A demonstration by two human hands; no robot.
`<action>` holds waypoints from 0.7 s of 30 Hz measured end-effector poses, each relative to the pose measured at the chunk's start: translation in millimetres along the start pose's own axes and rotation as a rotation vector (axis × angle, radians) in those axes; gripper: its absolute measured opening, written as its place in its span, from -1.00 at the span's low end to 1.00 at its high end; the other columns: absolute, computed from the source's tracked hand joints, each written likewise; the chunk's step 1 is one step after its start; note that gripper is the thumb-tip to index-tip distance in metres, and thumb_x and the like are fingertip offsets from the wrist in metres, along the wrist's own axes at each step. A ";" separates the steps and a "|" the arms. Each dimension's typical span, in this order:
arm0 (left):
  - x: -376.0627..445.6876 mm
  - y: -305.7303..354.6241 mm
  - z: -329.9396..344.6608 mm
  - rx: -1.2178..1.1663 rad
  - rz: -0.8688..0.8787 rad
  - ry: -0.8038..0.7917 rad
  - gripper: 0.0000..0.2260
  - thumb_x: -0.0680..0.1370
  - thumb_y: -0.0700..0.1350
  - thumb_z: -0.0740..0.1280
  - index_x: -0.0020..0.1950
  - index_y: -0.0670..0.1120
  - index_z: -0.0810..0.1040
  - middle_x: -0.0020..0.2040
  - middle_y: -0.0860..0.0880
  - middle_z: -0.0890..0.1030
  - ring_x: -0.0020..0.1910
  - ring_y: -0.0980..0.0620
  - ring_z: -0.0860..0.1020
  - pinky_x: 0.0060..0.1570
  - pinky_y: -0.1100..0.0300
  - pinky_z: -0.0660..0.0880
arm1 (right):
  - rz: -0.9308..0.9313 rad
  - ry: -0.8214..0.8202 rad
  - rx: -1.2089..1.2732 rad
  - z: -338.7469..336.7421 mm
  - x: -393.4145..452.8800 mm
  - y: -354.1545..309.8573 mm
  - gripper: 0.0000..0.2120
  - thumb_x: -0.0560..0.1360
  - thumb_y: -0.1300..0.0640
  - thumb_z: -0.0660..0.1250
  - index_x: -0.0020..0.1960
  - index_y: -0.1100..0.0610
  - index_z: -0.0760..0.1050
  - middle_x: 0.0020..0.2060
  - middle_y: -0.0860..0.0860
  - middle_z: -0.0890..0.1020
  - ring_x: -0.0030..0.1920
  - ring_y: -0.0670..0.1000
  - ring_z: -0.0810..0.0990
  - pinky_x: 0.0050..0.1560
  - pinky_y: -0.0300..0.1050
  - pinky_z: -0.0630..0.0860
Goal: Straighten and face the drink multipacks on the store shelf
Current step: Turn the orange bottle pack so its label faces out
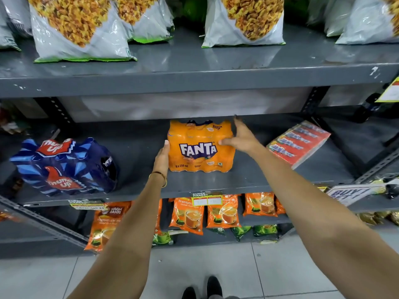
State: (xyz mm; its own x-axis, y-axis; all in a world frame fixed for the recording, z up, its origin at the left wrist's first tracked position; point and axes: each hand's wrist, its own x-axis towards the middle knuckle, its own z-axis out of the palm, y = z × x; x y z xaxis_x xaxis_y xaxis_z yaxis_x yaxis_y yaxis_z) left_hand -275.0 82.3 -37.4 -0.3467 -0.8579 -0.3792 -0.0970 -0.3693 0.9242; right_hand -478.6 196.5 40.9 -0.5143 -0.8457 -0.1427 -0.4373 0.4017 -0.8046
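On mid shelf, Fanta pack [200,146] sits btwn spread hands: left hand [162,158] flat on side, right hand [241,137] fingers splayed.

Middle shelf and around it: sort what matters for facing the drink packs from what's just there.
Job:
orange Fanta pack
blue Thums Up pack
left hand
right hand

Just there:
red packet stack
snack bags
tea pouches
price tag

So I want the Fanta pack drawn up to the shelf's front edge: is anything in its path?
Nothing visible blocks it. The shelf is bare between the Fanta pack and the front edge. The left hand and right hand flank its sides, not its front.
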 end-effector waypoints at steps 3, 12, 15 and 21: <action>-1.3 -4.3 0.5 -0.014 0.032 -0.002 -0.47 0.56 0.26 0.09 0.41 -0.01 0.34 0.32 -0.11 0.53 0.15 -0.08 0.56 0.16 -0.05 0.51 | 0.285 -0.036 0.299 8.1 -15.7 38.7 -0.06 0.39 -0.07 0.49 0.57 0.14 0.02 0.54 0.10 0.20 0.51 0.16 0.23 0.44 0.13 0.26; -16.5 -5.0 1.7 -0.005 0.041 0.016 -0.51 0.58 0.20 0.11 0.41 -0.05 0.32 0.34 -0.14 0.51 0.26 -0.14 0.53 0.27 -0.10 0.46 | 0.235 -0.060 0.324 35.6 -33.5 60.2 -0.43 0.51 -0.14 0.30 0.41 0.14 0.37 0.36 0.09 0.51 0.34 0.12 0.49 0.39 0.11 0.40; -21.9 -10.4 -1.5 0.002 0.037 0.023 -0.49 0.56 0.23 0.11 0.40 -0.05 0.33 0.33 -0.14 0.52 0.23 -0.14 0.54 0.26 -0.11 0.47 | 0.238 -0.018 0.275 38.9 -41.3 62.9 -0.42 0.50 -0.17 0.30 0.40 0.14 0.39 0.34 0.10 0.52 0.32 0.13 0.51 0.37 0.15 0.41; -36.8 -17.2 -5.3 0.043 0.035 0.013 -0.51 0.57 0.21 0.12 0.37 -0.06 0.34 0.33 -0.13 0.52 0.25 -0.13 0.53 0.23 -0.05 0.46 | 0.240 0.009 0.269 37.1 -62.7 62.2 -0.43 0.51 -0.14 0.30 0.39 0.19 0.39 0.33 0.12 0.52 0.32 0.14 0.50 0.38 0.14 0.40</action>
State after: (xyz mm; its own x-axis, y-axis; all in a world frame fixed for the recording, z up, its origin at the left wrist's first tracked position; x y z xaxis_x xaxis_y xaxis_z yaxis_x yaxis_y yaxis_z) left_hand -255.6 118.3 -39.6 -0.3386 -0.8748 -0.3466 -0.1254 -0.3231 0.9380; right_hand -446.2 261.5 -21.5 -0.5857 -0.7349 -0.3419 -0.0944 0.4808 -0.8717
